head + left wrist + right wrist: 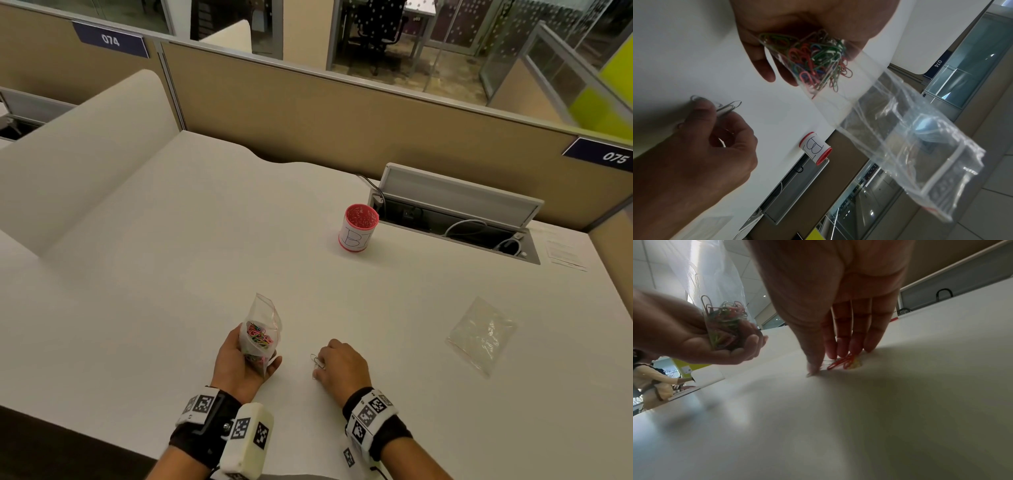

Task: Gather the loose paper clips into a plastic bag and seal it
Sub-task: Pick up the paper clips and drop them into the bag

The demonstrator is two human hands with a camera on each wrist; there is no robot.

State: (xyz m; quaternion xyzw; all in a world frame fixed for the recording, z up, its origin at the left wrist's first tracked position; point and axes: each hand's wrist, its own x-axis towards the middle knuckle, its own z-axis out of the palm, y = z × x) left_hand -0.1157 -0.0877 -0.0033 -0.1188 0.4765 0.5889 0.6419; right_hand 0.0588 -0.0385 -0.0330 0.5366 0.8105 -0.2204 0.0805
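Note:
My left hand [239, 363] grips the lower part of a clear zip bag [262, 318], held upright above the white desk [154, 274] with its mouth open. Several coloured paper clips [813, 58] fill its bottom. To its right my right hand [342, 363] is down on the desk, fingers curled. Its thumb and fingers pinch a few loose paper clips [729, 106]; silver ones stick out past the thumb. In the right wrist view the fingertips [834, 352] bear on red and yellow clips [840, 361] against the desk. The bag's clips [725, 316] show at the left.
A red cup [359, 228] with a white label stands at the back of the desk. A second clear bag [481, 334] lies flat to the right. An open cable hatch [455, 219] sits behind the cup. A partition [308, 113] closes the back.

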